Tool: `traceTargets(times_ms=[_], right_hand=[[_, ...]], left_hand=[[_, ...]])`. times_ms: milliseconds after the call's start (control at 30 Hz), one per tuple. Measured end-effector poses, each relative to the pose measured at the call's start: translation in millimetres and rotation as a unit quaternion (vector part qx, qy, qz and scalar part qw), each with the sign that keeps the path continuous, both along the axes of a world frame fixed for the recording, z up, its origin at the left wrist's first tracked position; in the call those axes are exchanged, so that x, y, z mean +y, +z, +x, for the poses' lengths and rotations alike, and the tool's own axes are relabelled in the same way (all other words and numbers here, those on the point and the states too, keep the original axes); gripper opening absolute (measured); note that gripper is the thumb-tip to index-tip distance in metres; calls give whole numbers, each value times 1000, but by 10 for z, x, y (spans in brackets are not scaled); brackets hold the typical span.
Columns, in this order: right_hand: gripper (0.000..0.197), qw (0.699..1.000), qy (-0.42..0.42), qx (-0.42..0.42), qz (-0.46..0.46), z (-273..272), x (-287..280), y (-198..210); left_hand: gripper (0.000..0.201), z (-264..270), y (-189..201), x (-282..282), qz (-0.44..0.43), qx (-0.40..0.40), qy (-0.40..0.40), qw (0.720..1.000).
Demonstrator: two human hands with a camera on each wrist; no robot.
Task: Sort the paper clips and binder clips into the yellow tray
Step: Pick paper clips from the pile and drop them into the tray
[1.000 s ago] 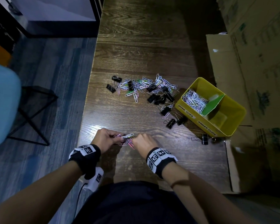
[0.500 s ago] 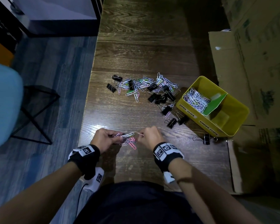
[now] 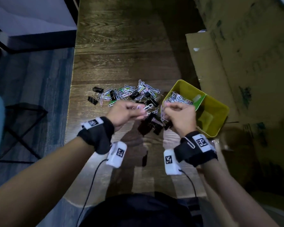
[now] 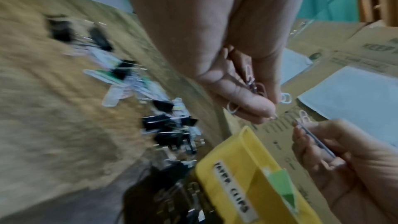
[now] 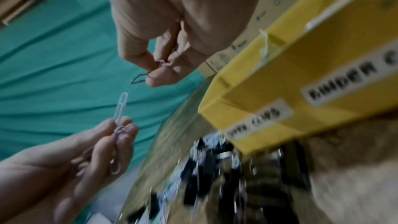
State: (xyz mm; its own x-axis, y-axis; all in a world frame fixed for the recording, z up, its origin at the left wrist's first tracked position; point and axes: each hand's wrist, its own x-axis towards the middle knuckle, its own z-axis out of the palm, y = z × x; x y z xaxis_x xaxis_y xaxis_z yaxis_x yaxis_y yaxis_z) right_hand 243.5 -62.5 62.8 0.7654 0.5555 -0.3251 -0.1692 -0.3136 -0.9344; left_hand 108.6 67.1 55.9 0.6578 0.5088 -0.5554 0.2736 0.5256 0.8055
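A: Status on the hands?

B: Left hand [image 3: 123, 111] is pinching a small bunch of paper clips [image 3: 147, 107], one white clip sticking out past the fingertips. Right hand [image 3: 181, 114] is curled round a few more, at least one pinkish clip [image 5: 160, 63] between thumb and forefinger. Both are hovering above the table, right hand at the tray's near left corner.

A: Tray?

B: Yellow tray [image 3: 220, 122] is sitting at 3 o'clock from the loose pile [image 3: 129, 94], green divider [image 3: 199, 100] splitting it. Paper clips are already lying in the far-left compartment [image 3: 179, 98]; the near-right one is looking empty. Front labels are blurred, reading roughly "paper clips" and "binder clips".

A: Advice for the drop?

B: I'd say carry each hand fully over the far-left compartment before loosening the fingers; clips tangle, so spread the fingers wide and shake lightly. Keep wide of the divider. One stray clip [image 3: 189, 142] is hanging on the right wristband, so pick that off too.

A: What's left?

B: Plenty. Mixed pile at 12 o'clock from the hands, black binder clips [image 3: 150, 124] lying under and between the hands.

A: Surroundings?

B: Dark wood-grain table [image 3: 121, 46], dimly lit. Flattened cardboard [image 3: 236, 54] is running along 3 o'clock. Blue-grey floor and a chair frame [image 3: 23, 122] at 9 o'clock.
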Motion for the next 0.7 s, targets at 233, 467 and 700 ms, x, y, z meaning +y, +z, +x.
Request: traceTargets(times_ms=[233, 467, 700], right_hand=[[8, 984, -31, -127, -121, 802, 62, -37], [18, 921, 127, -237, -283, 1006, 138, -223], [19, 903, 168, -267, -291, 979, 100, -246]], left_hand=[[7, 1170, 43, -141, 199, 73, -114, 971], [35, 1522, -49, -247, 351, 182, -293, 870], [12, 1177, -86, -93, 213, 80, -175, 958]])
